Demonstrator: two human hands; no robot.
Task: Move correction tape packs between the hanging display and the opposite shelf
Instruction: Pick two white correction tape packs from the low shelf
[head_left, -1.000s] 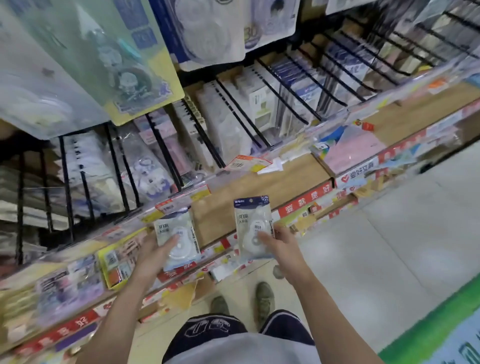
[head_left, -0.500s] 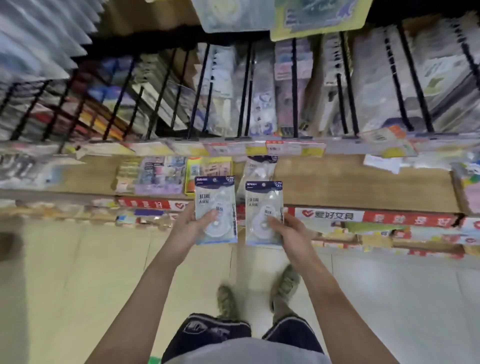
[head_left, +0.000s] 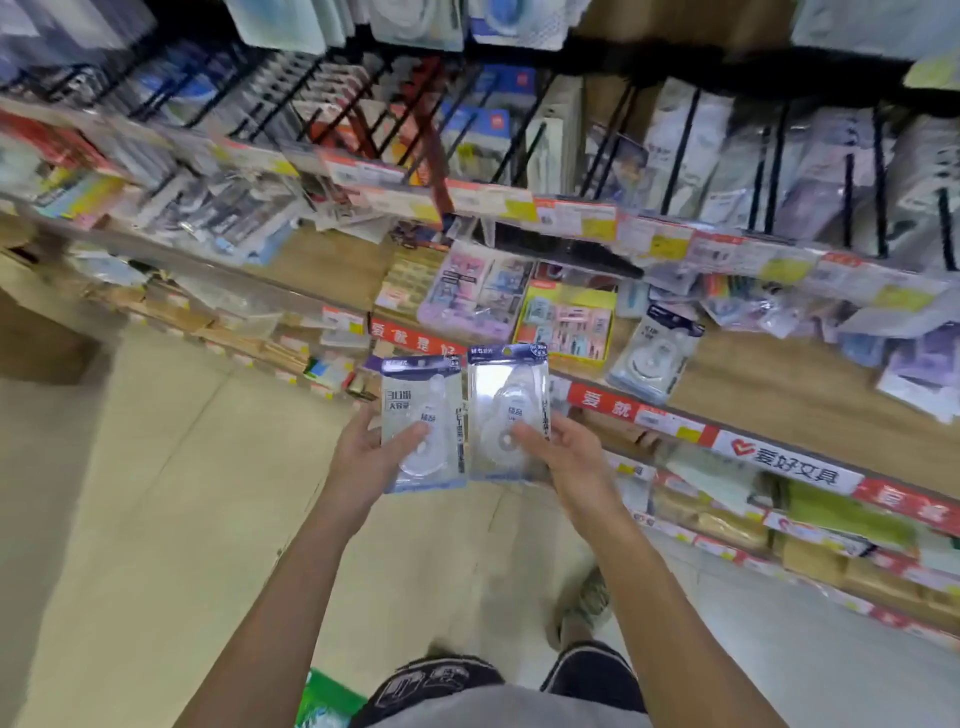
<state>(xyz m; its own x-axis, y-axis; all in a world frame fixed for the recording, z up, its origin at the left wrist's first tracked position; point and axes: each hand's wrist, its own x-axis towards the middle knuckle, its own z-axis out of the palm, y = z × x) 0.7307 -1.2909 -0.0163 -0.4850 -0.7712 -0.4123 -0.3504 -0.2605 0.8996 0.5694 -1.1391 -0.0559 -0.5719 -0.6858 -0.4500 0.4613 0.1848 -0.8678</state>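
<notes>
I hold two clear correction tape packs with dark blue headers side by side in front of me. My left hand (head_left: 363, 460) grips the left pack (head_left: 422, 410), thumb across its front. My right hand (head_left: 569, 457) grips the right pack (head_left: 506, 402) the same way. Both packs are upright, just in front of the wooden shelf (head_left: 769, 395). A third correction tape pack (head_left: 655, 358) lies flat on that shelf, to the right of my hands. More packs hang on the display hooks (head_left: 415, 21) at the top of the view.
Pastel stationery sets (head_left: 478, 296) and a yellow box (head_left: 569, 322) lie on the shelf behind the packs. Black wire dividers (head_left: 680, 150) hold packaged goods on the tier above. Lower shelves (head_left: 831, 551) run right. Beige floor tiles (head_left: 156, 519) spread to the left.
The view has swung leftward along the shelf. My hands have brought the two packs closer together and slightly higher; both grips are unchanged.
</notes>
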